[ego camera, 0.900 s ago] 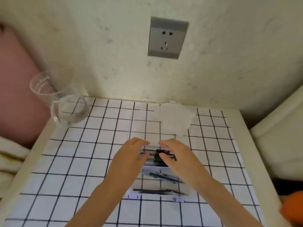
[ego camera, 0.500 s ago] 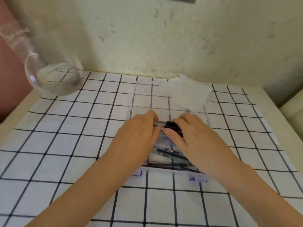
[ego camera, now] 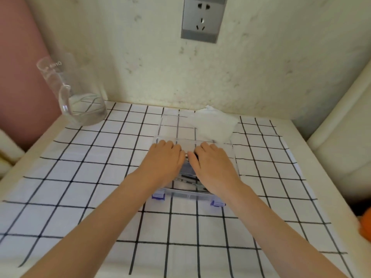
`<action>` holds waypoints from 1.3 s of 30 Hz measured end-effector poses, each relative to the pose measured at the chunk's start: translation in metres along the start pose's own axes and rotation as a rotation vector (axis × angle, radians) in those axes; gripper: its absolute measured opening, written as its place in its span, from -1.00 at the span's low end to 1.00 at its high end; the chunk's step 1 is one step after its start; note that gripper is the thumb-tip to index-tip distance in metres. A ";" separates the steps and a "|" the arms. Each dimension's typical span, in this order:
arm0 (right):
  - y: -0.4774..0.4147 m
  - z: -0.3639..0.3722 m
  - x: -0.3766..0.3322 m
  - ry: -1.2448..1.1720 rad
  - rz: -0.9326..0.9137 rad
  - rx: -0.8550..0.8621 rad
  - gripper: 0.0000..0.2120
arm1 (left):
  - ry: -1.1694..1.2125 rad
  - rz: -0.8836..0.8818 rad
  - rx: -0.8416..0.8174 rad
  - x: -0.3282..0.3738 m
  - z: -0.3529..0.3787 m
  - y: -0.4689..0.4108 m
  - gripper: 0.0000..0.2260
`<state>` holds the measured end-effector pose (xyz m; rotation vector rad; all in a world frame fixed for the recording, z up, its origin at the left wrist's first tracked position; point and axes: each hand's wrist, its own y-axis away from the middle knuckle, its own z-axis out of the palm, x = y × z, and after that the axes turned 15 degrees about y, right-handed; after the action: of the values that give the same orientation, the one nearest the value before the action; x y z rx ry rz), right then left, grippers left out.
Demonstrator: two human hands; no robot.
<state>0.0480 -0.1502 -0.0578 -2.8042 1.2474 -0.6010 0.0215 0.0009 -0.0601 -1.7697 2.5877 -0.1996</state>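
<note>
A tabletop (ego camera: 294, 135) set against a cream wall (ego camera: 140, 67) with a socket (ego camera: 202, 19) is covered by a white cloth with a black grid (ego camera: 100, 177). On it, straight under the hands, a clear plastic box (ego camera: 188, 194) is laid open. Its lid (ego camera: 176, 127) is folded back flat just beyond the fingertips, and its two purple latches (ego camera: 158, 196) are released at the edge nearest the wrists.

The left hand (ego camera: 164, 163) and right hand (ego camera: 214, 169) are lowered into the box side by side, with the fingers curled down. They are brought together at a small dark piece (ego camera: 189, 156), which appears to be pinched between them. Dark pens (ego camera: 186, 178) are seen lying in the box between the two palms.

The opening is judged done. The work on the contents is judged to be under way, with most pieces left inside. Whether the pinched piece is being taken out or put in cannot be told.

A white tissue (ego camera: 214, 125) lies beyond the right hand, partly behind the lid. A glass beaker (ego camera: 80, 97) holding a little water stands well beyond the left hand and out to its left.
</note>
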 end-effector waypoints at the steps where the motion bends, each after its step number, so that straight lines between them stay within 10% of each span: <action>1: -0.001 -0.001 0.001 0.002 0.003 0.010 -0.54 | -0.011 0.019 -0.007 0.001 -0.001 0.000 -0.86; 10: -0.007 0.000 0.007 -0.057 0.056 -0.025 -0.71 | 0.127 -0.090 -0.139 0.005 -0.009 -0.010 -0.69; 16: -0.008 -0.003 0.011 -0.011 0.049 -0.069 -0.71 | 0.762 -0.399 -0.348 -0.003 -0.037 -0.015 -0.56; 22: -0.013 -0.012 0.017 -0.083 0.044 -0.155 -0.74 | 0.740 -0.302 -0.503 -0.011 -0.041 -0.022 -0.69; 39: 0.011 -0.067 0.019 -0.140 0.221 -0.017 -0.57 | 0.441 -0.115 -0.059 0.026 -0.079 0.015 -0.67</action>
<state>0.0278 -0.1617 0.0089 -2.6169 1.5105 -0.3764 -0.0076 -0.0092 0.0183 -2.1041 2.7918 -0.5816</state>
